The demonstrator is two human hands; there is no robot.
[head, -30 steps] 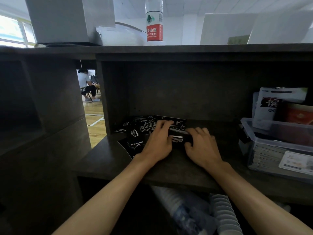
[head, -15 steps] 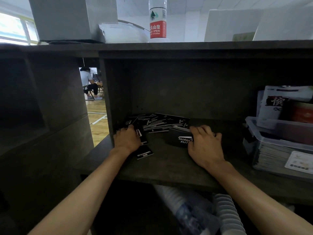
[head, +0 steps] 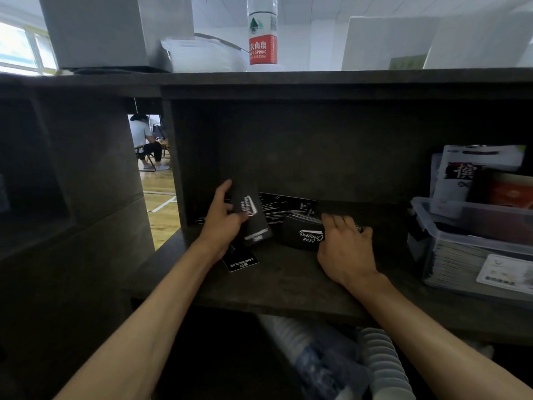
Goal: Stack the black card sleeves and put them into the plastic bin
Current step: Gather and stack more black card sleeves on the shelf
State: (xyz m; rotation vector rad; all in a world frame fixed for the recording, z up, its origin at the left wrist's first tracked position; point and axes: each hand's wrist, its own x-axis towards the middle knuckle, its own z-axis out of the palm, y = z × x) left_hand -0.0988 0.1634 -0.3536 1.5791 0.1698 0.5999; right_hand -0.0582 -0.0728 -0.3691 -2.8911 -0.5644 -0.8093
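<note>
Inside the dark shelf (head: 288, 281) cubby, open board runs toward six o'clock between the forearms, while the back wall closes off twelve o'clock and a side panel hems the nine o'clock edge. At three o'clock the plastic bin (head: 473, 223) stands well apart from the hands, papers stacked inside it. The left hand (head: 222, 220) now grips one black card sleeve (head: 252, 217) tilted up off the board, thumb and fingers curled round it; half a second ago that hand lay low on the scattered sleeves at nine o'clock. The right hand (head: 343, 249) stays on the stacked sleeves (head: 302, 235), fingers curled over their far edge. More loose sleeves (head: 288, 204) fan out behind, toward twelve o'clock. A small black card (head: 240, 262) lying under the left wrist reads "CAMPING CLUB"; the stack carries white script, upside down, hard to read surely. Up top, a water bottle (head: 263, 33) has a red label with "SPRING" on it.
</note>
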